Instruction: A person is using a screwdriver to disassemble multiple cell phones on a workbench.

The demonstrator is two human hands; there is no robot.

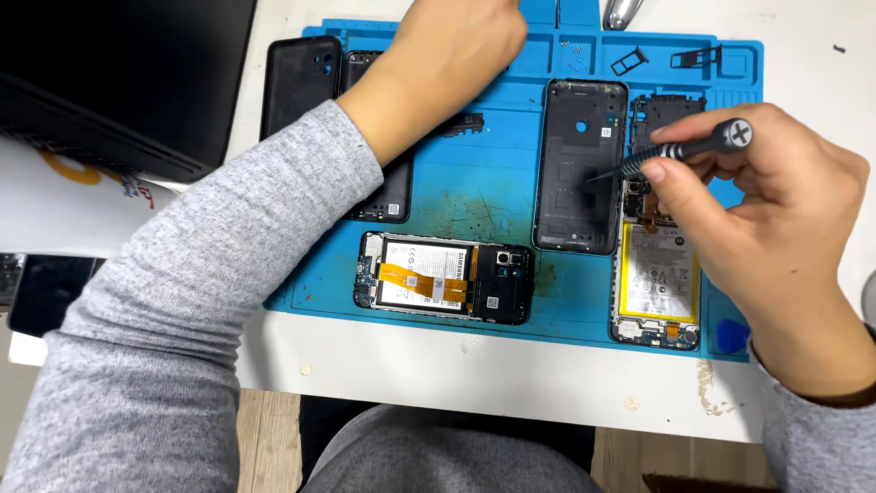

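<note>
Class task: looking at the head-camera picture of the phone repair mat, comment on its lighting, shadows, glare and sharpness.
Head view: even, soft overhead light; faint shadows under the left hand and right hand on the blue mat; slight sheen on the black back cover; opened phone sharp, screwdriver crisp, grey sleeve near the lens slightly soft; black monitor underexposed, detail lost.

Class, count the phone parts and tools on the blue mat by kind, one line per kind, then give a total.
Opened phones with battery showing: 2
Detached back covers: 3
Card trays: 2
Screwdriver, held in the right hand: 1
Blue pick: 1
Total: 9
</note>
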